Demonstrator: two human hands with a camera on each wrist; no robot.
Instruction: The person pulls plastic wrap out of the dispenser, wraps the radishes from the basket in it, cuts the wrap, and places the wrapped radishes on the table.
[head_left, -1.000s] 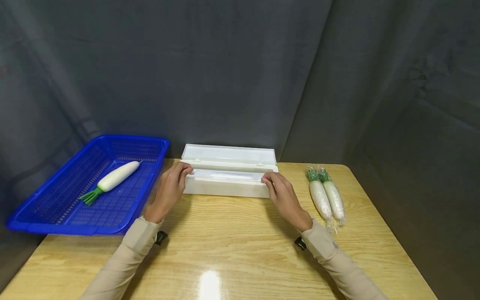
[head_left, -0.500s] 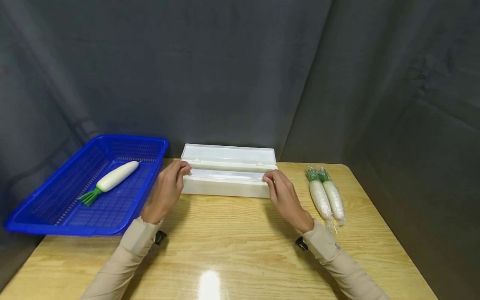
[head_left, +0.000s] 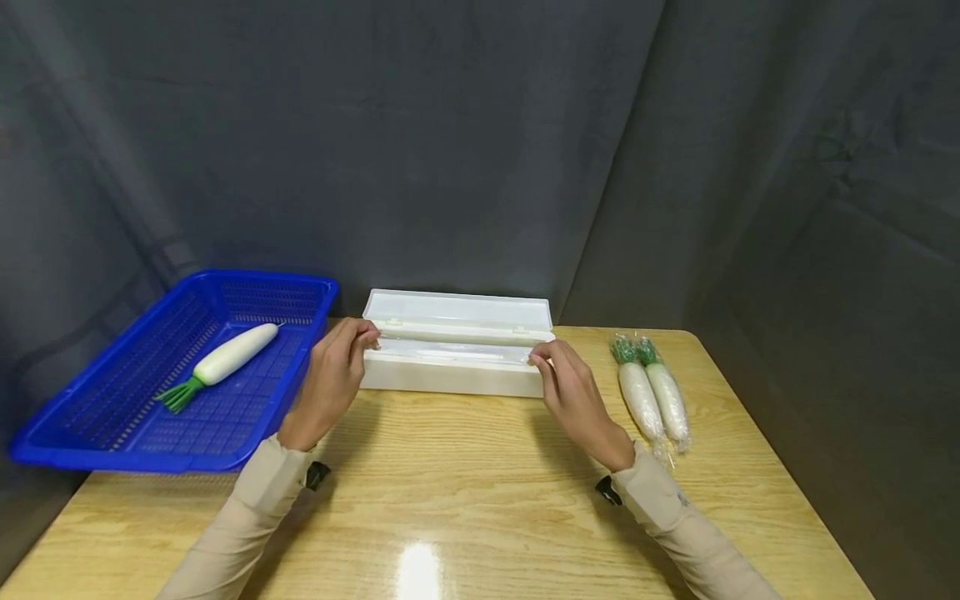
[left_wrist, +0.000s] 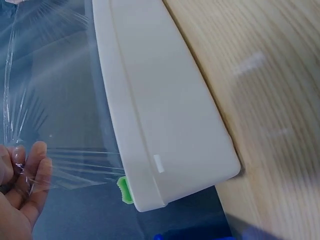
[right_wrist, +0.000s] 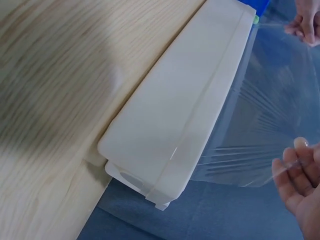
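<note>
- Closest to the person, a wood-grain table (head_left: 465, 500) spreads in front of the wrap dispenser (head_left: 450, 378), with beige sleeves (head_left: 225, 527) above it.
- I see the left hand (head_left: 328, 382) at the dispenser's left end, thumb and fingertips pinching the clear cling film (left_wrist: 72, 95).
- The right hand (head_left: 581, 406) mirrors it at the dispenser's right end, its thumb and fingers also pinching the film.
- That film spans from the dispenser to both hands, creased near each grip.
- Right of the dispenser lie two film-wrapped daikons (head_left: 642, 398), side by side, green tops pointing away from the person.
- Left of it sits a blue plastic basket (head_left: 142, 461), a bare daikon (head_left: 236, 353) lying slantwise inside.
- The white dispenser itself rests near the table's far edge.
- Its lid (head_left: 461, 310) stands open at the back.
- Behind the dispenser hangs a dark grey curtain (head_left: 412, 150).
</note>
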